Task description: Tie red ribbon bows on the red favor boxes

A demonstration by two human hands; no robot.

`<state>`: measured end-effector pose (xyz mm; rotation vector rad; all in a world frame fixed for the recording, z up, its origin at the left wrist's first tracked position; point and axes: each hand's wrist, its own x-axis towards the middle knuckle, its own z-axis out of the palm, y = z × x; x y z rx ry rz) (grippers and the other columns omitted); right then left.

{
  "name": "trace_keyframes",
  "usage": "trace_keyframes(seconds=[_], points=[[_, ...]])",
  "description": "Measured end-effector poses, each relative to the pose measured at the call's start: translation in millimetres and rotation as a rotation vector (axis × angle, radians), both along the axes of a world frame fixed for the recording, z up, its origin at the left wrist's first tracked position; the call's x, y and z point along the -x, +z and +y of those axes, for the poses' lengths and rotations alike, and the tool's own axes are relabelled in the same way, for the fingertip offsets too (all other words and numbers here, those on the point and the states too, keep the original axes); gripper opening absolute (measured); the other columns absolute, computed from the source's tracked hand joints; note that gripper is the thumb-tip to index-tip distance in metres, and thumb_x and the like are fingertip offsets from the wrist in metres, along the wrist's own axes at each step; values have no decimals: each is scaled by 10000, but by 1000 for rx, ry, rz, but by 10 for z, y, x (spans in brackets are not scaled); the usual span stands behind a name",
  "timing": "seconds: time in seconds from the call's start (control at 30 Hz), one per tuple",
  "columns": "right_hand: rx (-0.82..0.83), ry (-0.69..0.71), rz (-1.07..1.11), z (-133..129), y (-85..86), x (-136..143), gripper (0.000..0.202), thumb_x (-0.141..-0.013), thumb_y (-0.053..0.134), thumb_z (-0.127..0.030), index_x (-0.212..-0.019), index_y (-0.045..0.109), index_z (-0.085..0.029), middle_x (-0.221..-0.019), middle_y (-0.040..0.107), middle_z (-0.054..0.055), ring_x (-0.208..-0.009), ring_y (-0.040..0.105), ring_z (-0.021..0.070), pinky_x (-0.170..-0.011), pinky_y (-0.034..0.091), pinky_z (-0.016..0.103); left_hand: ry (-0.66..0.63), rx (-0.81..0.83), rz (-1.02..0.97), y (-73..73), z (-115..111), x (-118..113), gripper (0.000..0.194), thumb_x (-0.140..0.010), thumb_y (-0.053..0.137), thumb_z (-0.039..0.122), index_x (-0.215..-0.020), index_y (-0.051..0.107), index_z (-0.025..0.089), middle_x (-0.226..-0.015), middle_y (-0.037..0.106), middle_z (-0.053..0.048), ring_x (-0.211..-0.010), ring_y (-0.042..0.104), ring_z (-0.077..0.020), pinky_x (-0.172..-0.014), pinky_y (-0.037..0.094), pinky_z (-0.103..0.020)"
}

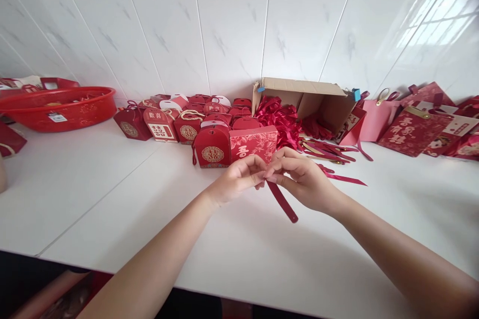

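Note:
Above the white table, my left hand (244,175) and my right hand (299,178) meet, their fingertips pinched together on one end of a dark red strap (282,203). The strap's other end, with a small hole in it, hangs free toward me. Fingers hide the gripped end. Just behind my hands stands a red gift box (252,143) with a floral pattern and pale characters. To its left is another red gift box (213,148) with a round gold emblem.
Several small red boxes (160,124) are grouped behind. A cardboard box (307,90) lies on its side, spilling red ribbons (279,117). Loose straps (329,151) lie right of my hands. A red basin (80,109) stands left; gift bags (413,129) stand right against the tiled wall.

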<state>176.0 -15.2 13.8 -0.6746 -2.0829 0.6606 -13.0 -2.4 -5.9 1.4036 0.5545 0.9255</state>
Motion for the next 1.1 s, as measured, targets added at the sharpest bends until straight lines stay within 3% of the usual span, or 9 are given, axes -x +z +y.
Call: trace_keyframes(seconds=[0.3, 0.47, 0.6, 0.77, 0.87, 1.0, 1.07, 1.1], points=[[-163, -36, 40, 30, -73, 19, 152, -894, 567, -207, -872, 709, -256, -827, 567, 38, -757, 569, 153, -667, 514, 303, 236, -25, 79, -14, 4, -25, 208, -676, 782, 316, -770, 691, 154, -788, 622, -22, -789, 566, -148, -777, 471, -314], [-247, -104, 55, 27, -96, 49, 145, -892, 557, -171, -876, 682, -243, -854, 554, 45, -759, 574, 155, -664, 529, 307, 342, -109, 89, -19, -29, -62, 201, -708, 749, 348, -783, 688, 172, -766, 593, -5, -725, 544, -135, -715, 486, -299], [-246, -136, 111, 23, -109, 72, 144, -882, 565, -150, -853, 682, -230, -847, 534, 41, -757, 571, 154, -662, 524, 308, 479, -224, 127, -26, -60, -95, 168, -736, 725, 345, -761, 684, 185, -712, 547, 16, -703, 521, -122, -772, 460, -302], [-194, -72, 150, 54, -113, 70, 117, -872, 591, -170, -915, 669, -246, -884, 610, 45, -826, 597, 178, -725, 519, 347, 456, -168, 36, 22, -81, -85, 166, -745, 713, 353, -766, 664, 196, -763, 618, 6, -754, 553, -137, -744, 437, -283], [-154, -37, 152, 70, -127, 72, 145, -856, 619, -168, -971, 647, -251, -904, 656, 43, -844, 608, 185, -762, 507, 367, 539, -335, 74, 66, -93, -51, 138, -770, 692, 329, -764, 660, 194, -750, 592, -1, -716, 543, -137, -665, 425, -265], [-144, -39, 210, 63, -138, 85, 75, -852, 623, -169, -877, 644, -236, -875, 664, 41, -845, 612, 185, -760, 508, 365, 640, -691, 245, 58, -114, -42, 86, -828, 629, 274, -790, 654, 201, -741, 577, -13, -680, 538, -136, -593, 415, -256], [-136, -46, 219, 58, -141, 90, 55, -852, 624, -178, -848, 642, -229, -867, 667, 43, -847, 616, 185, -762, 513, 364, 718, -881, 284, 20, -101, -46, 63, -839, 613, 241, -889, 635, 210, -777, 589, -17, -691, 546, -138, -616, 432, -261], [-121, -55, 221, 58, -145, 92, 49, -852, 624, -182, -842, 642, -227, -860, 669, 44, -839, 618, 185, -755, 516, 360, 796, -980, 295, -1, -82, -42, 143, -826, 627, 234, -967, 615, 211, -838, 598, -30, -732, 556, -149, -649, 444, -274]])
